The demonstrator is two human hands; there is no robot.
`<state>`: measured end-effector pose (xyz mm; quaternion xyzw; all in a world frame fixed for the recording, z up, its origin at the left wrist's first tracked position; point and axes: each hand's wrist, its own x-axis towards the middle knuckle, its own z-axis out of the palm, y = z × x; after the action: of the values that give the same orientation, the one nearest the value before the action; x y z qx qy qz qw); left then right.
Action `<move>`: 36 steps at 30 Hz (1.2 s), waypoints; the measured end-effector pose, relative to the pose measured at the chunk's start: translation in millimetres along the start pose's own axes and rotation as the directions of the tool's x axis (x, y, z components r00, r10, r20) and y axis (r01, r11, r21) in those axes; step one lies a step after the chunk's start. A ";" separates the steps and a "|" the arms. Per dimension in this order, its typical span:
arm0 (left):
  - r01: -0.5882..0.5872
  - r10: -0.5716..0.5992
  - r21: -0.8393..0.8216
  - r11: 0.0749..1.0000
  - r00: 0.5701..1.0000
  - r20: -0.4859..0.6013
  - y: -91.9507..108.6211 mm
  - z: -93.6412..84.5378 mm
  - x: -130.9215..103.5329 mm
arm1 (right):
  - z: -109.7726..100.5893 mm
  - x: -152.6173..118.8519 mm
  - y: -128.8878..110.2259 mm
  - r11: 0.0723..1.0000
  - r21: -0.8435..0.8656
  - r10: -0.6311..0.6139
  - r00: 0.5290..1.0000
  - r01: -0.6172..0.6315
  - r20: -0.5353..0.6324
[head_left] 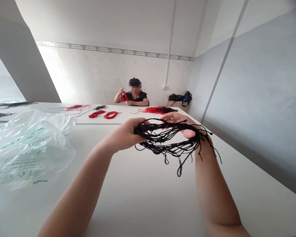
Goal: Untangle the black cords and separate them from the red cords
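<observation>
Currently, black cord bundle [158, 150] above table [148, 194]: left hand [127, 135], fingers closed round left end; right hand [179, 117], fingers part-open, cords crossing it. Slack right hold could let dangling ends tangle (loops snag easily). Far: red coils [96, 114].

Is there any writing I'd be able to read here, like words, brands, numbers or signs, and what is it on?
No text can be read.
Green print on the clear plastic bag: too blurred and crumpled to make out.
Black cords in the hands: no lettering visible.
Wall border: a decorative pattern, no readable words.
</observation>
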<state>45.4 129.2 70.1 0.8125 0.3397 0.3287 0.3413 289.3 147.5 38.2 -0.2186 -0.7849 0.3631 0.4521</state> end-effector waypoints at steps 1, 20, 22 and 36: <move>-0.010 0.011 0.035 0.999 1.000 -0.021 0.3 1.6 0.0 | 1.6 -2.5 -3.3 1.000 0.023 0.020 0.999 -0.020 0.034; -0.018 0.012 -0.030 0.999 0.982 -0.191 -2.2 17.6 7.1 | 36.1 21.2 -1.3 0.988 -0.061 0.157 0.918 -0.145 0.365; 0.008 -0.021 -0.061 0.998 0.976 -0.217 0.0 16.9 7.3 | 41.2 23.9 -1.0 0.985 -0.007 0.166 0.919 -0.175 0.357; -0.030 0.125 0.302 0.953 0.946 -0.301 -6.0 2.8 1.5 | 36.7 30.1 5.3 0.711 0.633 0.339 0.938 -0.305 0.072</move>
<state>46.4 132.6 64.4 0.8037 0.4025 0.4137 0.1446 242.5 157.5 38.6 -0.1949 -0.5538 0.6743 0.4480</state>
